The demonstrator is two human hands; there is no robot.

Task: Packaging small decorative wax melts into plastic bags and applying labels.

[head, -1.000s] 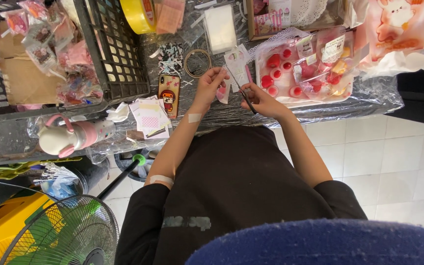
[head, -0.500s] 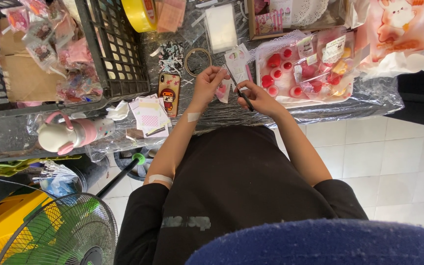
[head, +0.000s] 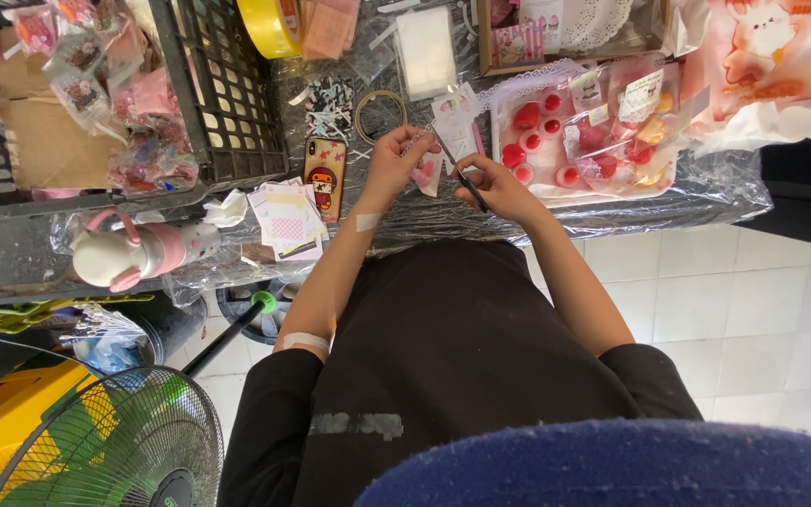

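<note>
While my left hand pinches the small pink packet, my right hand, just beside, grips a dark slim tool. The tool's long axis slants up toward the packet's top edge.

We see a black short-sleeved top, its sleeves ending above the elbows, with a blurred grey mark across the chest. We note a small pale adhesive strip on the left forearm and a second strip near the left elbow. The left hand and right hand are bare, without rings or watch. A dark blue rounded fabric edge fills the lower frame.
</note>
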